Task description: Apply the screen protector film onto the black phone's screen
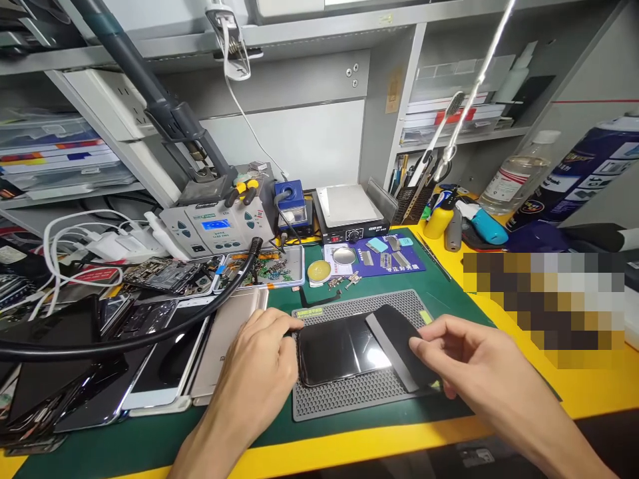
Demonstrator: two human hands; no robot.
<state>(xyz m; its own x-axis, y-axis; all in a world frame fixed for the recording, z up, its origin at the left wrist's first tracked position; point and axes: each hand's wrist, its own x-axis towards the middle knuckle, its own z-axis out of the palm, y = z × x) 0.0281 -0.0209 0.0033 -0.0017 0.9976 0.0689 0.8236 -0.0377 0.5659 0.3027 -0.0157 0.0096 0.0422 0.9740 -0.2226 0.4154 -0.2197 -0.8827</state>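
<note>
On a grey mat by the table's front edge, a phone lies face up, its left end touched by the left hand, fingers together, any grip hidden, while the right hand pinches a black squeegee over its right end. This looks like smoothing, calling for even pressure and a steady phone. Toward the table's left edge, other phones and a black hose crowd the left arm.
</note>
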